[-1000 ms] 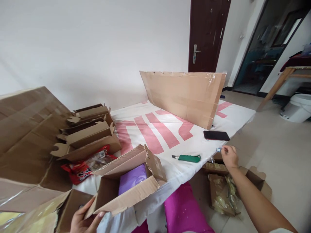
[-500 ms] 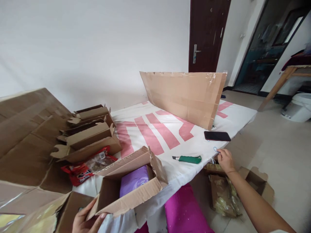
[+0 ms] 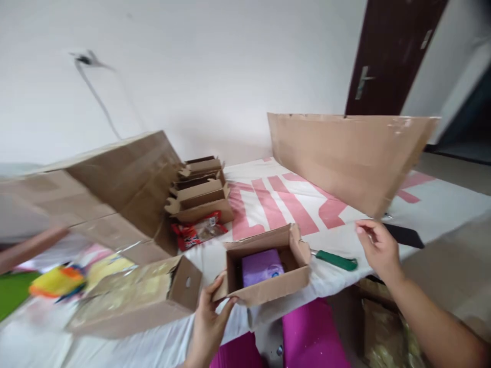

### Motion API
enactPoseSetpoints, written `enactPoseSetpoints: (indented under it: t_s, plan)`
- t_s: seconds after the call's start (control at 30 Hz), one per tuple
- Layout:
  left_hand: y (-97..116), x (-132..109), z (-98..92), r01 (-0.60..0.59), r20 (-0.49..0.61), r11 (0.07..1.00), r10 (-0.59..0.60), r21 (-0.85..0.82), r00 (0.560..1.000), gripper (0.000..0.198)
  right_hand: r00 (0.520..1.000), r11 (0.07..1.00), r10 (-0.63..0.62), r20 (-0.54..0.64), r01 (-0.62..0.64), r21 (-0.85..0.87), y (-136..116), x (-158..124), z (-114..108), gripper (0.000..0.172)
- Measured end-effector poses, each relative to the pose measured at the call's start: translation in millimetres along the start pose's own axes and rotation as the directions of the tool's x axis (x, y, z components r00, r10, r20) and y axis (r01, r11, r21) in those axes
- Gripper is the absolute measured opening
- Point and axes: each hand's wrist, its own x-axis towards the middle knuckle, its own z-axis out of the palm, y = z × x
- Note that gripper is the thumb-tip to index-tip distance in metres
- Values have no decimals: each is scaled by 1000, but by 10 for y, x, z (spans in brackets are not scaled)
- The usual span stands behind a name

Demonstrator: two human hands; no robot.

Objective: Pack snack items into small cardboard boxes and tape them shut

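Observation:
My left hand (image 3: 210,312) grips the near left end of a small open cardboard box (image 3: 270,294), thumb outside the wall. Inside that box lies a purple plastic-wrapped pack (image 3: 261,268). Over the table's front edge, my right hand (image 3: 379,248) has its fingers curled together; whatever they pinch is too small or hidden to name. Just left of it rests a green utility knife (image 3: 335,259), its blade end close to the box. Partly behind the right hand is a black phone (image 3: 404,235).
A large cardboard box (image 3: 141,179) stands left, beside several small open boxes (image 3: 203,197) and a red snack bag (image 3: 199,230). A taped carton (image 3: 134,296) lies nearer. Another large cardboard piece (image 3: 337,158) stands at back right. A blurred forearm (image 3: 34,248) of another person shows far left.
The view has swung left, so the table's things appear further right. My right hand has drawn in nearer the knife and phone; the small pale-blue loop at its fingertips no longer shows.

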Motion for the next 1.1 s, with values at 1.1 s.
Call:
enactPoseSetpoints:
  t_s: [1.1]
  plan:
    - [970,1193,-414,-83,22,741,92,667,996,44,963,982,-137,231,102,159,-1446,878,994,9]
